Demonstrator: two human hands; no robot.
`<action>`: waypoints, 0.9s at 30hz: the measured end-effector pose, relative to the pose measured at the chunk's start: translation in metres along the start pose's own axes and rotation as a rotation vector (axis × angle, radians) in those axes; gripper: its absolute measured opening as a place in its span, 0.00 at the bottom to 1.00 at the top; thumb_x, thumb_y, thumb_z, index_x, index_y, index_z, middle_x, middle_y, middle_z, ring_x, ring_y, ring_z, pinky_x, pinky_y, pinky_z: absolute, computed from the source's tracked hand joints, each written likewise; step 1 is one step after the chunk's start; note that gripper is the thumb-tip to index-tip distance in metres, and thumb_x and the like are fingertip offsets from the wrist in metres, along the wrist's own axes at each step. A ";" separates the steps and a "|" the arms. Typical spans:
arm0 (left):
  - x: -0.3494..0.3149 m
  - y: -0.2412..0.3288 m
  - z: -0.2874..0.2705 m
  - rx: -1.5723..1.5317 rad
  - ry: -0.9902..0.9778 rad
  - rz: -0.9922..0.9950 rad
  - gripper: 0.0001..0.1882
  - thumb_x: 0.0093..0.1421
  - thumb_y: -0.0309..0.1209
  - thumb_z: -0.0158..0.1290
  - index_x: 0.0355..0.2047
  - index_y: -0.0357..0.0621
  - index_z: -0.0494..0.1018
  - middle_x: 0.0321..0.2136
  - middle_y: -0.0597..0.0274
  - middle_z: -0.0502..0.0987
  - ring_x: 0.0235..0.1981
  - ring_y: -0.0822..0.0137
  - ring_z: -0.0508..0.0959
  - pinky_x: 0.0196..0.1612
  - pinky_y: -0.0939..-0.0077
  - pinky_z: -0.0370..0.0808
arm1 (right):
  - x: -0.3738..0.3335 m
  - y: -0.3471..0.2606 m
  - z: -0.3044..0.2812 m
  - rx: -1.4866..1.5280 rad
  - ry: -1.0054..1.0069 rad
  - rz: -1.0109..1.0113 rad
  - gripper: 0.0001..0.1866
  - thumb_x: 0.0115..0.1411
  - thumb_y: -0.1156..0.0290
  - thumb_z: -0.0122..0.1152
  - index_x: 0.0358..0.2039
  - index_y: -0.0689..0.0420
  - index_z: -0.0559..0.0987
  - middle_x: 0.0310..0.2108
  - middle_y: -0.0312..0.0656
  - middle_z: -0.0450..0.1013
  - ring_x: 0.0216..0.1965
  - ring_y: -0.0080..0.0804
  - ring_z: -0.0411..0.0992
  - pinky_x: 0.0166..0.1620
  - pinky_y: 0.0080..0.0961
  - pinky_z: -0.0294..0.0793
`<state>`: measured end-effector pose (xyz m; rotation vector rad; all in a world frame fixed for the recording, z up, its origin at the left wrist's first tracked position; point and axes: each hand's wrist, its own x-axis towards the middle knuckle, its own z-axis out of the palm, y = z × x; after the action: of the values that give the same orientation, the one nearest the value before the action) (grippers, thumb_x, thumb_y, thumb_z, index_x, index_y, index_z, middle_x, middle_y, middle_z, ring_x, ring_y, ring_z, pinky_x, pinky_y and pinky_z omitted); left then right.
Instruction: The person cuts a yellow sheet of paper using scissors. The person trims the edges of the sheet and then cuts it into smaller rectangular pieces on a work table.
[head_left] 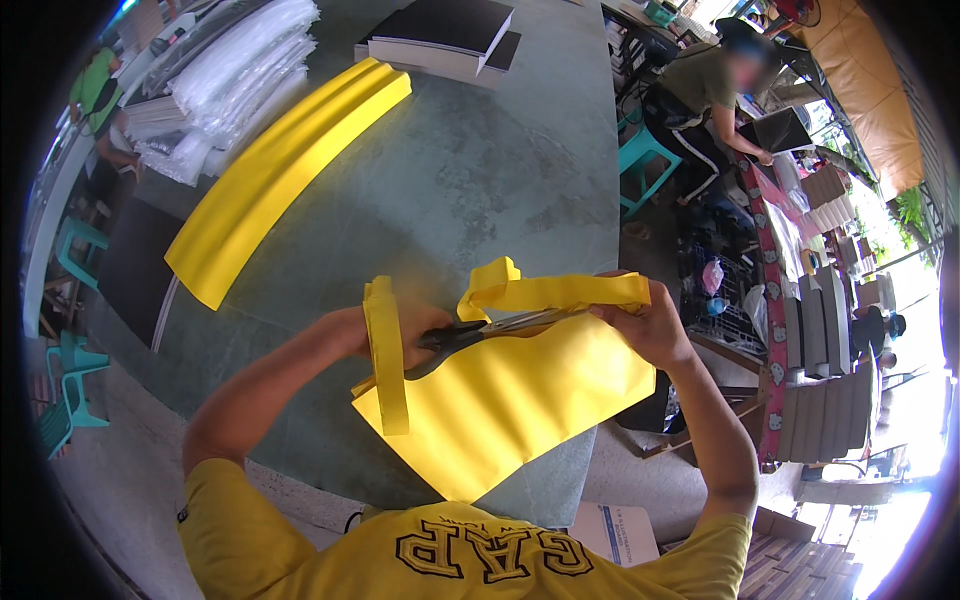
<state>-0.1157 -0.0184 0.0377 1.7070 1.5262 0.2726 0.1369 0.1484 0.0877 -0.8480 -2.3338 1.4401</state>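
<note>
My left hand [425, 325] is closed around the black handles of a pair of scissors [455, 338]. Their blades point right and lie along the upper edge of a yellow sheet [520, 410], perhaps paper or thin plastic. A narrow yellow strip [560, 292] runs above the blades, its left end curled up. At the sheet's upper right corner, my right hand [655, 330] pinches the sheet and strip together. Another folded yellow strip [388, 360] hangs beside my left wrist, over the sheet's left side. Some left fingers are hidden behind the scissor handles.
A long folded yellow piece [290, 175] lies across the grey-green table [500, 150]. Behind it are a stack of clear plastic sheets [235, 85] and dark-covered boards [450, 35]. Another person [700, 100] bends over a side table at right, near a teal stool [645, 160].
</note>
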 end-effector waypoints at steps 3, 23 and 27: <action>0.001 0.006 -0.002 -0.056 -0.021 -0.003 0.11 0.49 0.33 0.52 0.33 0.44 0.72 0.25 0.57 0.76 0.28 0.63 0.77 0.32 0.71 0.71 | 0.000 0.001 0.002 0.002 -0.033 -0.002 0.11 0.53 0.76 0.59 0.38 0.65 0.74 0.33 0.40 0.75 0.34 0.22 0.71 0.40 0.19 0.70; 0.008 -0.013 0.005 -0.131 0.139 0.065 0.10 0.50 0.34 0.55 0.31 0.42 0.73 0.23 0.56 0.76 0.26 0.61 0.76 0.30 0.70 0.71 | 0.008 0.002 0.002 0.044 -0.054 0.099 0.11 0.52 0.78 0.58 0.38 0.62 0.76 0.30 0.40 0.74 0.31 0.20 0.69 0.38 0.18 0.70; 0.006 -0.053 0.004 0.002 0.300 0.027 0.12 0.50 0.35 0.56 0.31 0.40 0.73 0.23 0.58 0.77 0.26 0.64 0.77 0.31 0.74 0.71 | 0.018 0.032 0.003 0.013 -0.069 0.184 0.09 0.52 0.78 0.58 0.36 0.63 0.76 0.30 0.37 0.73 0.31 0.19 0.69 0.37 0.16 0.69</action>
<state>-0.1509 -0.0181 -0.0025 1.7483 1.7171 0.5617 0.1319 0.1685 0.0566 -1.0497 -2.3454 1.5777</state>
